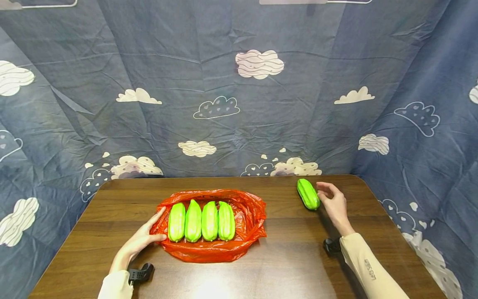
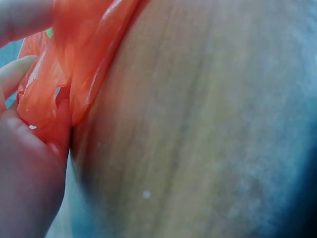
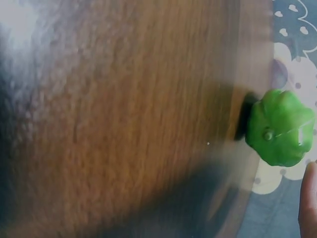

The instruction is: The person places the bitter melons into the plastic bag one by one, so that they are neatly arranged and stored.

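Note:
A red plastic bag [image 1: 213, 253] lies spread on the table with its mouth facing up. Inside it, several ridged green gourds [image 1: 210, 221] stand side by side in a row. At the bag's left end, my left hand [image 1: 141, 238] holds the plastic with thumb and fingers spread apart; the left wrist view shows red film [image 2: 84, 59] between them. Another green gourd [image 1: 308, 194] lies alone near the back right. My right hand [image 1: 334, 205] is just right of it, fingers loosely bent. In the right wrist view, one fingertip [image 3: 309, 178] appears below the gourd's rounded end [image 3: 280, 129].
The brown wooden table [image 1: 287, 257] has rounded far corners. A blue cloth with white cloud prints [image 1: 259, 64] hangs behind it and along both sides. Each wrist wears a black camera band [image 1: 141, 273].

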